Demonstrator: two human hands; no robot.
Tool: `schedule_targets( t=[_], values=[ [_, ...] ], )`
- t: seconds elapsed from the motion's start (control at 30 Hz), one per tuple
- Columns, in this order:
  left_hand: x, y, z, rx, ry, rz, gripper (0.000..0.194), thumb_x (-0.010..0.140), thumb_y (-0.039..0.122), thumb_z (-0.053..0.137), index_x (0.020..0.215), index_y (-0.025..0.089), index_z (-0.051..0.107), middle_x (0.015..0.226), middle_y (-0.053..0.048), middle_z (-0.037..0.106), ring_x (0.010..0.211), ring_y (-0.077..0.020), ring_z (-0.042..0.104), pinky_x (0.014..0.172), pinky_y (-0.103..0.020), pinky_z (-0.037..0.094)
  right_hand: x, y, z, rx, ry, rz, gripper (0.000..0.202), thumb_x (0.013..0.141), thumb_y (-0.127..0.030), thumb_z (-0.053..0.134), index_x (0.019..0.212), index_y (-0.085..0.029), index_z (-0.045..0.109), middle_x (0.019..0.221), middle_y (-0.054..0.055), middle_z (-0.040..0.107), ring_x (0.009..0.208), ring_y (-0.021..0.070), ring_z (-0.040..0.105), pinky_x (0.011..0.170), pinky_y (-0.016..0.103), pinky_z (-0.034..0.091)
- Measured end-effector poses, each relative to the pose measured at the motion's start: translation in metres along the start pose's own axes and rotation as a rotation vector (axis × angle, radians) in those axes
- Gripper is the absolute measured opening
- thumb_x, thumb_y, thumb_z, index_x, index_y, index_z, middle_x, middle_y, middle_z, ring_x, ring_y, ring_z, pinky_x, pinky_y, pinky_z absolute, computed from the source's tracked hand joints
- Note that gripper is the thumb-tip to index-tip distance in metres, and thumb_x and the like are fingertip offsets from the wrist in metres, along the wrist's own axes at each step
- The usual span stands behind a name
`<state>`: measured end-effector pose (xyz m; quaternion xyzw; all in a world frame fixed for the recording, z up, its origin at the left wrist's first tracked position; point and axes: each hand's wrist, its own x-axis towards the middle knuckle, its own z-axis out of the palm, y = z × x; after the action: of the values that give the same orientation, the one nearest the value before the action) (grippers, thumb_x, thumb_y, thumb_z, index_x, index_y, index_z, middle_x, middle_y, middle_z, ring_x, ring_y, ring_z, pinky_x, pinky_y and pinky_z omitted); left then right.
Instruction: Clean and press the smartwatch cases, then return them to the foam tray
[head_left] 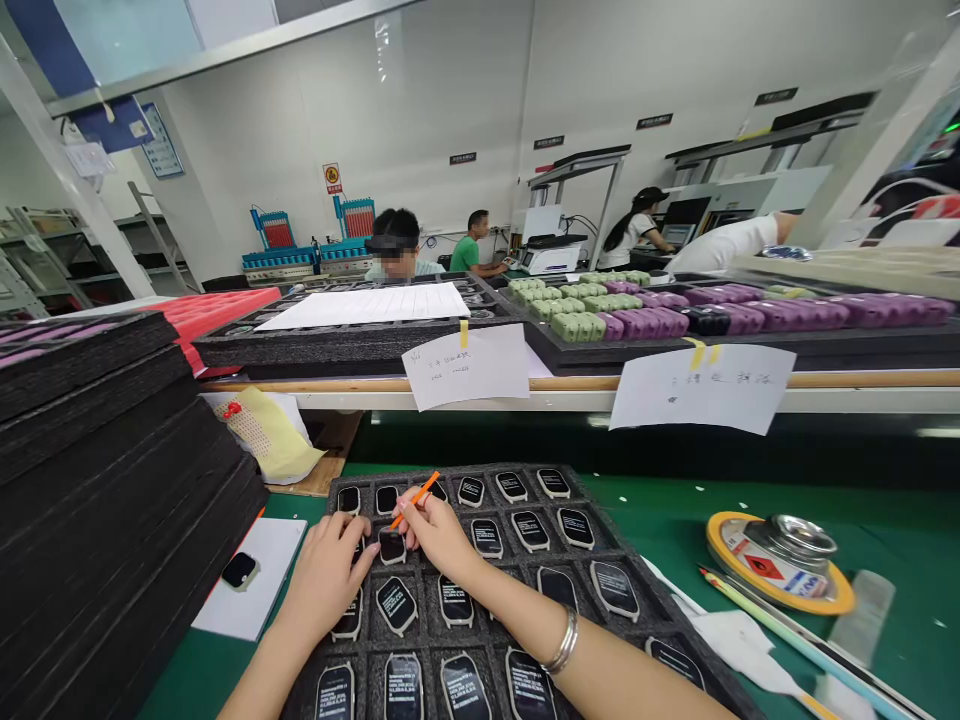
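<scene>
Pinching an orange stick [416, 500] pen-fashion, probably for fine control, the right hand [433, 530] points it at a watch's [391, 547] top edge. The watch sits in a foam tray [427, 643] — its pockets apparently keep neighbours apart. The left hand [330, 562], half open, grasps nothing visible — thumb beside the watch, contact unclear, perhaps for steadying.

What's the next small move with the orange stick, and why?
I'd probably touch the orange stick lightly to the top edge of the watch under its tip: the right hand holds the stick close to that edge, though contact is hard to tell, and the left hand is close beside.
</scene>
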<state>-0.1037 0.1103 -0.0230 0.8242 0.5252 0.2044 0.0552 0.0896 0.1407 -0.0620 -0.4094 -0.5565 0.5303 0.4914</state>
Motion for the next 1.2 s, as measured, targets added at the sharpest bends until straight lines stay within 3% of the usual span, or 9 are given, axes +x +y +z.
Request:
schedule_targets(
  t=[0.13,0.23,0.47,0.77,1.03,1.2],
  values=[
    [-0.004,-0.01,-0.008,-0.011,-0.016,0.01,0.02,0.095,0.032,0.049,0.097,0.029,0.069,0.091,-0.004,0.06,0.09,-0.0268,0.056,0.087,-0.047,0.043,0.001,0.0,0.0,-0.006,0.005,-0.005,0.027,0.101,-0.039,0.056,0.098,-0.013,0.063,0.076,-0.002,0.062,0.055,0.0085,0.057,0.053,0.023,0.051],
    [-0.008,-0.014,-0.014,-0.059,-0.029,0.007,0.016,0.094,0.035,0.054,0.098,0.028,0.067,0.096,-0.004,0.061,0.097,-0.0279,0.057,0.092,-0.049,0.042,-0.001,-0.002,-0.001,-0.011,0.0,-0.015,0.026,0.1,-0.038,0.057,0.098,-0.013,0.063,0.077,-0.002,0.062,0.056,0.0087,0.057,0.054,0.023,0.052],
    [-0.013,-0.019,-0.021,-0.211,-0.067,0.018,0.017,0.091,0.036,0.06,0.105,0.028,0.068,0.106,-0.005,0.065,0.105,-0.0267,0.059,0.094,-0.043,0.048,-0.002,-0.014,0.004,0.004,-0.083,-0.043,0.022,0.099,-0.035,0.06,0.094,-0.014,0.064,0.08,-0.001,0.064,0.061,0.0099,0.06,0.058,0.025,0.054],
    [-0.013,-0.036,-0.022,-0.376,-0.075,0.017,0.013,0.087,0.032,0.068,0.098,0.025,0.07,0.109,-0.006,0.07,0.106,-0.0242,0.065,0.098,-0.041,0.05,0.021,0.0,0.035,0.144,-0.119,0.073,0.026,0.1,-0.038,0.057,0.104,-0.013,0.063,0.086,0.001,0.066,0.065,0.0115,0.063,0.06,0.027,0.056],
    [-0.012,-0.036,-0.019,-0.435,-0.092,-0.018,0.016,0.084,0.032,0.072,0.099,0.028,0.073,0.112,-0.004,0.07,0.109,-0.0236,0.064,0.101,-0.04,0.047,0.007,-0.003,0.036,0.116,-0.131,0.043,0.02,0.099,-0.032,0.061,0.101,-0.013,0.063,0.08,-0.001,0.066,0.061,0.0103,0.063,0.059,0.026,0.056],
    [-0.014,-0.033,-0.017,-0.442,-0.075,-0.083,0.024,0.082,0.028,0.072,0.104,0.026,0.063,0.108,-0.003,0.068,0.104,-0.0227,0.064,0.096,-0.038,0.049,0.008,-0.001,0.037,0.097,-0.131,0.035,0.02,0.099,-0.032,0.061,0.1,-0.013,0.063,0.079,-0.002,0.065,0.06,0.0101,0.062,0.059,0.026,0.056]
  ],
)
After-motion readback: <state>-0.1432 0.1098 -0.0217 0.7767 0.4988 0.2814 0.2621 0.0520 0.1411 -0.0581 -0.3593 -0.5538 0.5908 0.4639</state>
